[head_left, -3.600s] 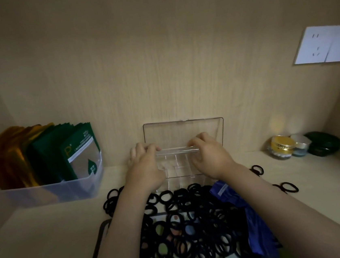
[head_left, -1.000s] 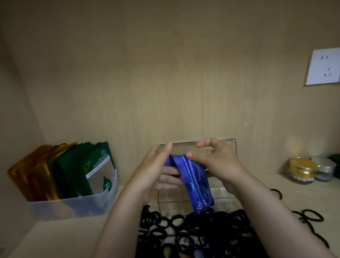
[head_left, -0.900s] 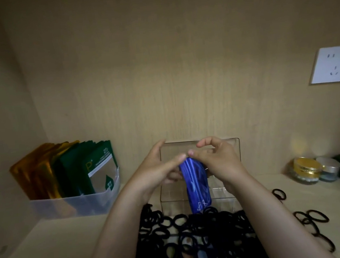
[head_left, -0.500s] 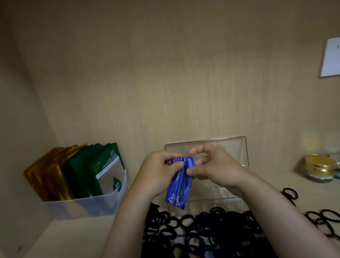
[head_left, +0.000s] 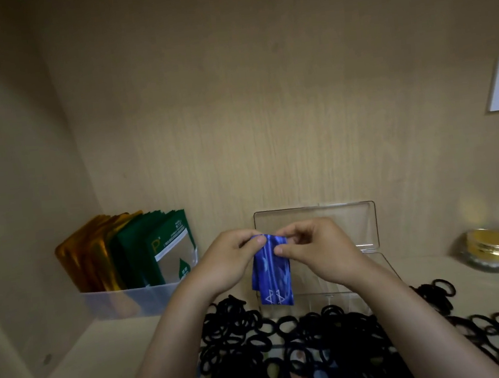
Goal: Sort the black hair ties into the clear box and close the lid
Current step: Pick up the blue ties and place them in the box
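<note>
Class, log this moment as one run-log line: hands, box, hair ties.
left hand: pinches blue packet | right hand: pinches blue packet | clear box: lid open | hair ties: piled in front of box

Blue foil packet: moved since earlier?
Yes: blue foil packet rose off the black hair ties; left hand and right hand pinch it before the clear box lid.

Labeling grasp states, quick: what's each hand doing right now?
Left hand: pinching the top edge of the blue packet.
Right hand: pinching the same blue packet's top edge.
</note>
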Tool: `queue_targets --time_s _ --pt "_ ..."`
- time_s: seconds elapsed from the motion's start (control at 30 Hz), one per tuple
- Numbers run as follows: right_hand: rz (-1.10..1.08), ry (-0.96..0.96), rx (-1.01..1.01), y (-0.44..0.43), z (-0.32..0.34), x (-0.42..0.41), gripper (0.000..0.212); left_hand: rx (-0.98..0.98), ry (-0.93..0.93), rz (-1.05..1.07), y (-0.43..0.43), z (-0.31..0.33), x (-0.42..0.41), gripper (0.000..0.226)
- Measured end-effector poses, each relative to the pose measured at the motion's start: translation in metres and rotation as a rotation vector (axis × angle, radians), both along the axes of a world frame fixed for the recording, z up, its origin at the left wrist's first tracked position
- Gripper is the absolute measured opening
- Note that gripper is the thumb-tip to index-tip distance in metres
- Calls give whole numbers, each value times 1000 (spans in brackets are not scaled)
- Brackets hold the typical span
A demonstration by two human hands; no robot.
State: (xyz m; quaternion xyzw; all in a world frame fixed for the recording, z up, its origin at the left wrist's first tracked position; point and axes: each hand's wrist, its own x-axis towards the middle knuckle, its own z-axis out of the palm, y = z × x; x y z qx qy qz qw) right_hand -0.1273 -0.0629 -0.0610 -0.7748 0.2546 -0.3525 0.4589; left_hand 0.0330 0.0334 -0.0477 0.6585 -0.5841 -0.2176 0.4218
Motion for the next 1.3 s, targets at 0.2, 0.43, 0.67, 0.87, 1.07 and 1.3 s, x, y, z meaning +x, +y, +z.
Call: queue_targets --time_s 0.2,0.43,0.67,0.87,1.07,1.3 --pt "-40 -127 98 0 5 -5 7 1 315 -135 -3 0 -1 23" --pt "-103 -151 209 0 9 -5 34 -87 556 -86 -10 -3 -8 24" --pt "14 -75 262 1 0 -3 17 -81 578 -4 -9 -4 -8 24" --pt "46 -181 334 1 -1 -3 17 -29 507 -73 -8 -2 -6 18" --pt "66 -209 479 -6 -8 -2 20 26 510 -132 -8 -8 -3 12" --pt "39 -244 536 -11 -10 -5 22 0 581 -114 -14 -10 -10 27"
